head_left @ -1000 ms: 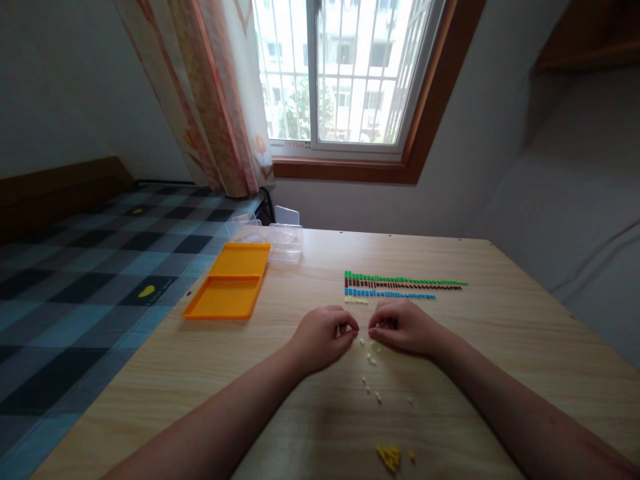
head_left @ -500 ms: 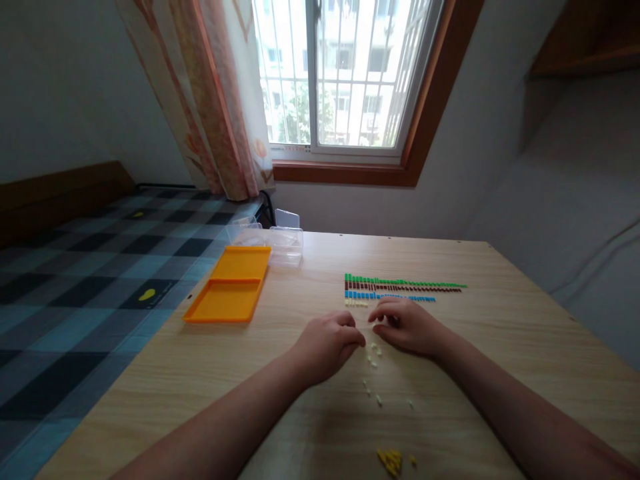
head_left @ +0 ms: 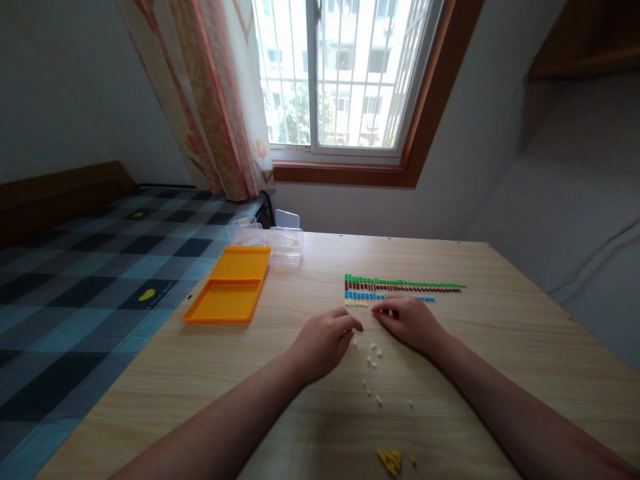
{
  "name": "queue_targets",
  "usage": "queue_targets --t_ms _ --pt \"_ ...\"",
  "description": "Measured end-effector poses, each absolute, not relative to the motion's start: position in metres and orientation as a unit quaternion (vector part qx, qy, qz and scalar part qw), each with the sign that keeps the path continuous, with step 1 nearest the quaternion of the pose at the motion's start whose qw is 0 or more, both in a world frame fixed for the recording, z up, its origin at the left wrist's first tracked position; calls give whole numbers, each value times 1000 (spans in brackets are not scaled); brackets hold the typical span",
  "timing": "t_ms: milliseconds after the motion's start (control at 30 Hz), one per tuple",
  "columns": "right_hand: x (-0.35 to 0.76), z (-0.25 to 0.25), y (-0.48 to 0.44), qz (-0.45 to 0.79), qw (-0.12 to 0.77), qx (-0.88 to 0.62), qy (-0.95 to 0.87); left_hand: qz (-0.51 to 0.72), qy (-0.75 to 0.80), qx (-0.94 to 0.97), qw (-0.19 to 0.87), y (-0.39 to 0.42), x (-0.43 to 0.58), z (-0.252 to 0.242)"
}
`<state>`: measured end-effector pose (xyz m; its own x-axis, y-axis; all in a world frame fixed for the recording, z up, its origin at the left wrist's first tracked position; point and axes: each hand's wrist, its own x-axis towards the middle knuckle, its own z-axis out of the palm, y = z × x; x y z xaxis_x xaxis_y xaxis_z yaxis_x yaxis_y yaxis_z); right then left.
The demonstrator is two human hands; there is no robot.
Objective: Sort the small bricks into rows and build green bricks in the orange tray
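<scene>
The wooden surface [head_left: 500,347] carries everything, with both forearms laid across it so the fingers can work low and steady. Well to the left of the fingers lies an open orange tray [head_left: 227,285], and beyond it stand clear plastic boxes [head_left: 285,243], both out of the way of the working spot.

The left hand [head_left: 323,340] rests with its fingers [head_left: 350,323] curled, thumb and forefinger drawn close. Whether they pinch a bead I cannot tell. The right hand [head_left: 407,320] reaches forward, its fingers [head_left: 383,310] nearly closed at the open end of the short pale row [head_left: 356,303]. A bead there would be too small to see.

Just beyond the fingers run a green row [head_left: 400,281], a brown row [head_left: 400,287] and a blue row [head_left: 365,295], parallel and starting flush at the left, sorted by colour. Loose pale beads [head_left: 373,363] lie scattered just behind the fingers, between the wrists and within easy reach. A small yellow pile [head_left: 390,460] sits nearer the body, apart.
</scene>
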<state>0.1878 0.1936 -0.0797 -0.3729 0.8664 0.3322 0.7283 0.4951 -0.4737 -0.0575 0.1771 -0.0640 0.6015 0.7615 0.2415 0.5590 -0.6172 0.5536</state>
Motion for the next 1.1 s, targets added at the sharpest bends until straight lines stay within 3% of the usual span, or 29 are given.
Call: queue_targets --t_ms 367,1100 --pt "188 -81 192 102 280 -521 -800 292 398 825 275 183 -58 -62" --pt "181 -83 194 69 273 -519 -807 296 388 825 286 184 -58 -65"
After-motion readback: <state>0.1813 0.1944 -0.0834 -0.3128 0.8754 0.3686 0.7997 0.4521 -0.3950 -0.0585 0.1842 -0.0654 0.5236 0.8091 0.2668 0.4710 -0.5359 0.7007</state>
